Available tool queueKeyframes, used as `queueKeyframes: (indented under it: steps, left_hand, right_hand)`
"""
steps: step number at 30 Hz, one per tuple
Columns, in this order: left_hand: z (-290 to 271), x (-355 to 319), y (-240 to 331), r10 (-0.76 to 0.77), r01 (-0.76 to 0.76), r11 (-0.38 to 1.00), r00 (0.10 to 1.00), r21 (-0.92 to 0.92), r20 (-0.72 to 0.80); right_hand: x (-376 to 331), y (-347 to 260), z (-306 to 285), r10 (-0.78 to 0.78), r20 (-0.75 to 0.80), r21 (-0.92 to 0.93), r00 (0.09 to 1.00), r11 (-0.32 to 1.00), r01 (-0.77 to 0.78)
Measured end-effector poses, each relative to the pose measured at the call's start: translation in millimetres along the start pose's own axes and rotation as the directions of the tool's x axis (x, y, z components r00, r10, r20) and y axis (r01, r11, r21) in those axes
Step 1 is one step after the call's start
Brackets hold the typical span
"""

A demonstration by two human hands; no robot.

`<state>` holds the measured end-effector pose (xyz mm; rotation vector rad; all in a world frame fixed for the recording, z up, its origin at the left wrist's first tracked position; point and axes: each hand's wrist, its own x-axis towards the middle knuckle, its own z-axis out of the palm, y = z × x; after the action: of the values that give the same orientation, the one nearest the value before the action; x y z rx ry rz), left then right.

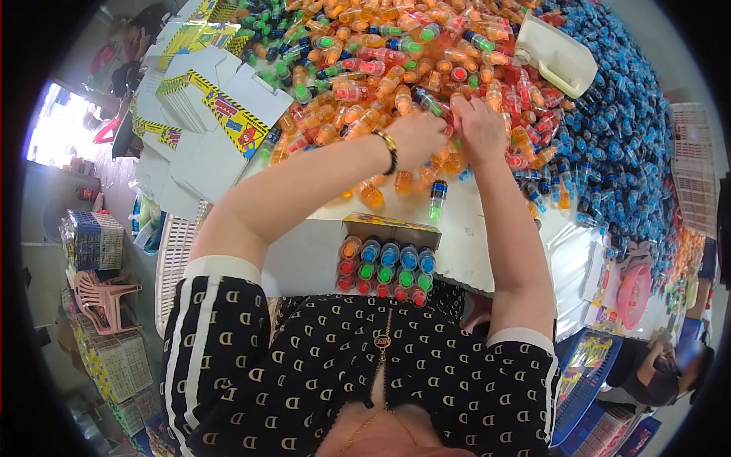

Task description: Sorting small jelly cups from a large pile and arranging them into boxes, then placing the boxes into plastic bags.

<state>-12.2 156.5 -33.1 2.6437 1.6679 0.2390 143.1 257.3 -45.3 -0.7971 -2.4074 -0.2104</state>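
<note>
Fingers of the left hand [421,139] and right hand [481,131] were curled, partly closed, their tips near one another over the bottles. Whether either had hold of one I could not tell; the grasp was hidden in the crowding.

Under and around the fingers: one heap of small clear-plastic bottles, mostly orange and red [365,118], too many to count. Step in hand, as I judged it: picking bottles out of that heap. Next move seemed to call for a neat pinch on single bottles without dragging neighbours along.

Just bodyward of the fingers: one loose dark-blue-and-green bottle [438,199], on the white tabletop [461,228].

Further bodyward: one open white cardboard carton with a yellow printed flap [392,227]. In it, fifteen capped bottles [385,276], three rows of five; by colour, four blue, four green, six red, one orange, as best made out.

Beyond the fingers, rightward: one cream plastic jug with a handle [560,57]. Past it, one big heap of blue bottles [624,137], uncountable.
</note>
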Motion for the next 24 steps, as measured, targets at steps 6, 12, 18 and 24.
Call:
queueKeyframes:
  steps: [6,12,18,24]
  left_hand:
    - [30,15,24,-0.006,0.009,0.989,1.000,0.148,-0.017]
    - [9,25,4,-0.347,0.289,0.819,0.937,-0.496,-0.026]
    - [-32,18,-40,-0.696,0.258,0.152,0.713,-0.954,0.082]
    - [-49,3,-55,-0.560,0.428,0.642,0.828,-0.637,-0.008]
  right_hand:
    - [-8,-8,-45,0.317,-0.095,0.359,0.944,0.895,-0.265]
    - [-70,0,-87,0.420,-0.056,0.606,0.906,0.735,-0.303]
    - [-141,-1,-77,0.402,0.143,0.478,0.904,0.772,-0.419]
    - [-151,-19,-88,0.404,0.147,0.500,0.903,0.757,-0.420]
